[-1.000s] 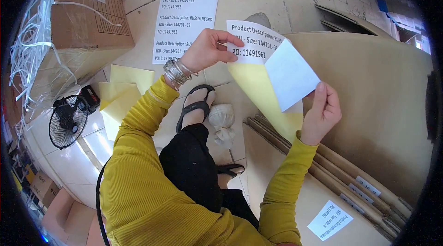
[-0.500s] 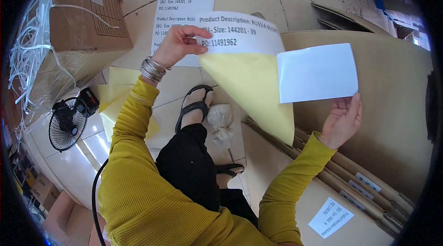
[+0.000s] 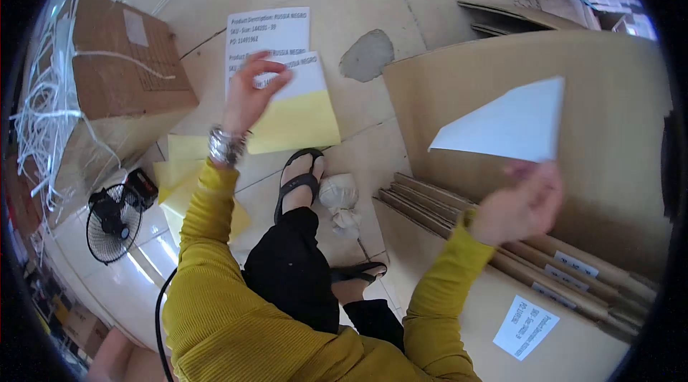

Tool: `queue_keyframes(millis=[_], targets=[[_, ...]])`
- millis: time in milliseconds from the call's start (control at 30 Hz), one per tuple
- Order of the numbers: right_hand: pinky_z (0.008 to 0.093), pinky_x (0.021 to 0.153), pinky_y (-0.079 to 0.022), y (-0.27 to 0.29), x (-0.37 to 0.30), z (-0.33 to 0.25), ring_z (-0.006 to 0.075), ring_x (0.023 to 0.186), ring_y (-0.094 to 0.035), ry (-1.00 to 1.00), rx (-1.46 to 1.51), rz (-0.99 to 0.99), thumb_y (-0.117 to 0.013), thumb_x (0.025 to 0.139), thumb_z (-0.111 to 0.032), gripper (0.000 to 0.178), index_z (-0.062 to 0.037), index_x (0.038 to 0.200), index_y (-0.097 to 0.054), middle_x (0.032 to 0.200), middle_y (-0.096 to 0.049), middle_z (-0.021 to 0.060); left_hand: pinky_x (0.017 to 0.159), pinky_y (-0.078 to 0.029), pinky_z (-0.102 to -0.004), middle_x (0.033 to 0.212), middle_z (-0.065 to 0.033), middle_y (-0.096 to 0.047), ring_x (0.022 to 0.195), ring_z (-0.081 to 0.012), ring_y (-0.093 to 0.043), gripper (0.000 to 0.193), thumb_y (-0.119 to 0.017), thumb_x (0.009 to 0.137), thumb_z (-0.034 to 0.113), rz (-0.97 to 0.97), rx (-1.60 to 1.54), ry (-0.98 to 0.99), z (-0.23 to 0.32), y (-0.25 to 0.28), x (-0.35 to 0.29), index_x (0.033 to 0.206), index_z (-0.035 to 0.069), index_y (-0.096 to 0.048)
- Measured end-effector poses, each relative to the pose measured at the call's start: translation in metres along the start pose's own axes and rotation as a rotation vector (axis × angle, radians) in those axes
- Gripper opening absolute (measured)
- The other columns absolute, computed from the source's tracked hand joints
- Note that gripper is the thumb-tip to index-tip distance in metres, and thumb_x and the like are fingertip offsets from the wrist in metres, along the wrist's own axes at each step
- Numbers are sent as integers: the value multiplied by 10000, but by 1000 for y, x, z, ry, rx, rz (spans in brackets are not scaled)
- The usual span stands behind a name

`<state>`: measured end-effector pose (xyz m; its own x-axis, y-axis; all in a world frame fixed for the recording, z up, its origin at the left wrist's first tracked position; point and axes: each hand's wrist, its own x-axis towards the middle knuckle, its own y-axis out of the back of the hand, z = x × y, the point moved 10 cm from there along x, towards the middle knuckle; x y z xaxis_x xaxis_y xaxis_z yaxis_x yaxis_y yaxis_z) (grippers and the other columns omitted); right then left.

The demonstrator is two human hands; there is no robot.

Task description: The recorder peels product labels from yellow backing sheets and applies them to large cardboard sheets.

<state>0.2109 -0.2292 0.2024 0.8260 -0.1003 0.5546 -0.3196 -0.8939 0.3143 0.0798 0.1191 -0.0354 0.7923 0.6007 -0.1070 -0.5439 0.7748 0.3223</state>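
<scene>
A white label (image 3: 505, 124) is pinched at its lower corner by my right hand (image 3: 527, 199), its blank side facing me. It hangs tilted in front of a large flattened cardboard box (image 3: 616, 95). My left hand (image 3: 247, 99), fingers curled but apart and holding nothing, hovers over the sheets on the floor. Beneath it, a part-peeled label sheet (image 3: 308, 120) shows bare yellow backing on its near half and printed white on its far half. It overlaps a full printed label sheet (image 3: 266, 24). Part of both sheets hides behind my left hand.
Yellow backing papers (image 3: 175, 174) lie beside my left arm, near a small black fan (image 3: 115, 224). A carton (image 3: 122, 59) with white straps stands at left. Folded cardboard boxes (image 3: 545, 253) lean at right, one bearing a label (image 3: 525, 327). A tied bag (image 3: 340, 199) sits by my foot.
My left hand has let go of the part-peeled sheet, which now lies on the floor over the other sheet. My right hand still holds the white label, now tilted and seen more edge-on.
</scene>
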Motion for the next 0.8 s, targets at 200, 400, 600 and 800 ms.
queue_keyframes(millis=[200, 400, 600, 800], targets=[[336, 516, -404, -80, -67, -74, 230, 561, -525, 651, -60, -463, -660, 719, -45, 117, -25, 830, -629, 683, -572, 85, 903, -383, -335, 1093, -155, -571, 1017, -225, -535, 272, -753, 686, 236, -248, -362, -125, 168, -52, -17, 818, 12, -673], [371, 538, -442, -55, -112, -88, 288, 647, -578, 653, -20, -562, -645, 691, 22, 200, -16, 887, -652, 772, -615, 154, 756, -466, -340, 911, -83, -593, 860, -236, -574, 84, -663, 643, 180, -194, 67, -394, 209, -41, -65, 680, 107, -644], [405, 795, -490, -55, -125, 62, 310, 883, -596, -38, 421, -597, -549, 855, -130, 242, 23, 1034, -605, 990, -619, 161, 855, -306, -555, 906, -51, -562, 985, -239, -484, 63, -615, 546, 175, 214, 232, -464, 292, -40, -111, 556, 121, -583], [411, 802, -488, -69, -115, -14, 308, 895, -594, 307, 540, -475, -527, 868, -153, 258, 25, 1040, -599, 993, -618, 158, 919, -163, -685, 892, -66, -518, 1065, -283, -396, 28, -584, 477, 117, 183, 252, -649, 365, -23, -144, 467, 131, -562]])
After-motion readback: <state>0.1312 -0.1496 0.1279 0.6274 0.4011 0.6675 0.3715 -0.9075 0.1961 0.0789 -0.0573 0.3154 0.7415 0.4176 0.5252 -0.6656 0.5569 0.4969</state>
